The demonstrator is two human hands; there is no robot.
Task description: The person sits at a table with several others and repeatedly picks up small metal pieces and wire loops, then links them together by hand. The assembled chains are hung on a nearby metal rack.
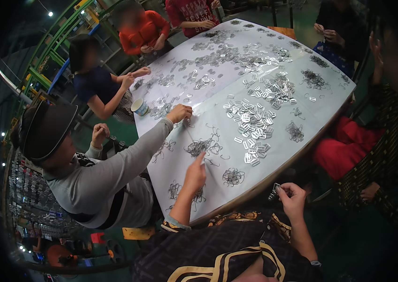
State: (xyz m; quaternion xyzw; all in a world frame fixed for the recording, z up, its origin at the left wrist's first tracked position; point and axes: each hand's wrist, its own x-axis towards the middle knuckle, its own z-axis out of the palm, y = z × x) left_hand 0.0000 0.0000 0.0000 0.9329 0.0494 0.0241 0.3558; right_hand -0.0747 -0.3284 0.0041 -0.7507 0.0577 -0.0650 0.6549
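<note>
Centre: dark wire hooks (197,147), reached by the left hand (195,177). Two o'clock: silver slotted buckles (246,117), strewn. Four o'clock: metal pieces (272,193), held by the right hand (293,199).

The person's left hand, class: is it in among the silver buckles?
No, the left hand is at a pile of dark wire pieces, apart from the silver buckles.

Silver buckles (255,123), dark hooks (197,148), white surface (218,199).
Grey sweater (98,176) banded in black here, orange jacket (142,31) over there.

Workshop/factory, prob.: green metal frames (40,76), big table (312,114), metal pcs (255,120).
</note>
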